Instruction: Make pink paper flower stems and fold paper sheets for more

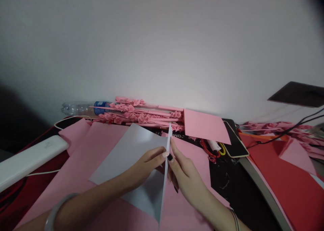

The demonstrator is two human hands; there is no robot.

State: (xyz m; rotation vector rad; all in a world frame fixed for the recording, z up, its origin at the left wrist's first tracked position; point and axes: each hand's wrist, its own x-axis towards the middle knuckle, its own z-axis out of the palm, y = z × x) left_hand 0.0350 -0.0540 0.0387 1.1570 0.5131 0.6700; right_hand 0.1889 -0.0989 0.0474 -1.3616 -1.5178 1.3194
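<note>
A white sheet (165, 180) stands upright, seen nearly edge-on, between my two hands. My left hand (152, 162) pinches it from the left, thumb near its upper part. On the other side my right hand (183, 172) presses it with thumb and fingers, dark nails showing. Behind my left hand another white paper surface (121, 150) lies tilted over large pink sheets (83, 156); whether it joins the upright sheet I cannot tell.
Pink paper flowers (139, 117) on stems lie along the wall beside a plastic bottle (78, 108). A white device (32, 160) is at left. Scissors (210, 152), a phone (235, 141), red paper (286, 177) and black cables (291, 128) are at right.
</note>
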